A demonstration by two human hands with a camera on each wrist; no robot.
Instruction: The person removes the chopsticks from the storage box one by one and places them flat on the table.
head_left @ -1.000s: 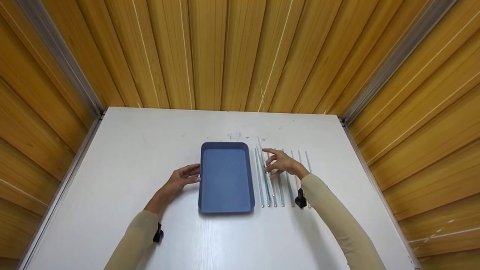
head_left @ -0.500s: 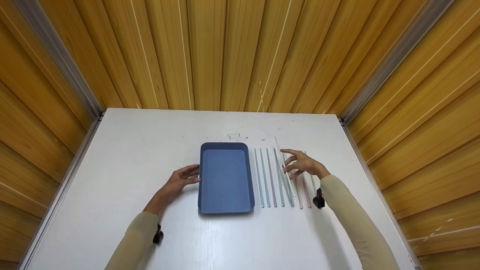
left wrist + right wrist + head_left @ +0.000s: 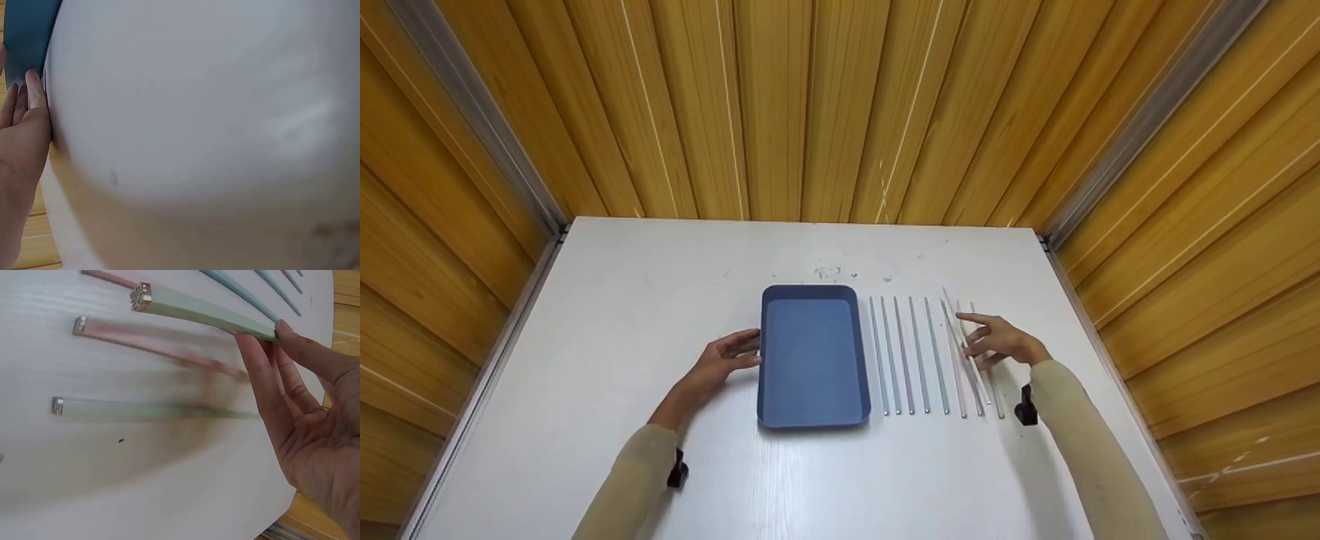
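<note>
My right hand (image 3: 1005, 341) pinches a pale green chopstick (image 3: 191, 310) between thumb and fingertips, holding it at a slant over the right end of a row of chopsticks. Its thick near end carries a patterned silver cap. Below it, in the right wrist view, lie a pink chopstick (image 3: 152, 349) and another green chopstick (image 3: 124, 408) on the white surface. At the left side of a blue rectangular tray (image 3: 814, 360), my left hand (image 3: 724, 360) touches the outer wall with extended fingers and thumb. The tray's inside is bare.
Several blue and pink-toned chopsticks, among them a blue chopstick (image 3: 919, 356), lie side by side right of the tray. The white table (image 3: 622, 300) is bordered by yellow wood-look walls (image 3: 780, 112) at the back and sides.
My right hand has moved rightward over the row, carrying the green chopstick from near the tray to the row's right end. The left hand and tray have stayed in place.
</note>
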